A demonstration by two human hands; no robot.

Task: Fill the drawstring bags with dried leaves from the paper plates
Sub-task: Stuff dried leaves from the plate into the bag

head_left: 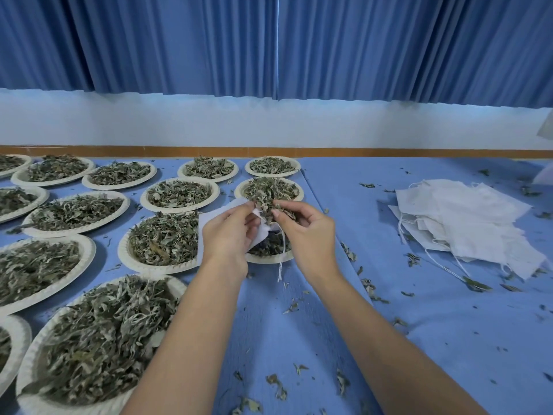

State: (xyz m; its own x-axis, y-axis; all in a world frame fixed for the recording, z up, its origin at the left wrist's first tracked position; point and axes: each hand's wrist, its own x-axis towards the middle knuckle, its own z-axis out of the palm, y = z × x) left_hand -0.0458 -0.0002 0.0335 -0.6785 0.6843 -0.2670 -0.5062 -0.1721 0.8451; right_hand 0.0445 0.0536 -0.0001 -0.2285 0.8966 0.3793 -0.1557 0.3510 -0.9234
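**White cloth bag held between two hands over a plate of leaves**

White fabric of the drawstring bag (262, 232) shows in the gap between the two hands, raised above the blue table cover (419, 324). The left hand (229, 235) has its fingers curled round the bag's cloth, which bunches out past its knuckles at eleven o'clock and behind its wrist at nine. The right hand (305, 235), at three o'clock from the bag, bends its thumb and fingers round a clump of dried leaves (267, 208). That clump sits at the bag's twelve o'clock, touching its upper edge. How wide the bag's mouth stands cannot be told. A thin white string (281, 265) hangs from the bag towards six o'clock, between the wrists.

Directly under the hands lies a paper plate (269, 260) holding leaves, only its near rim and part of its load showing. More leaf-filled plates (74, 211) spread over the table from seven round to twelve o'clock of the hands, set close together. Well apart at three o'clock rests a loose stack of empty bags (466, 220), their strings trailing. Leaf crumbs (276, 384) dot the cover around the forearms. Blue curtains (269, 40) hang across the background at twelve o'clock.
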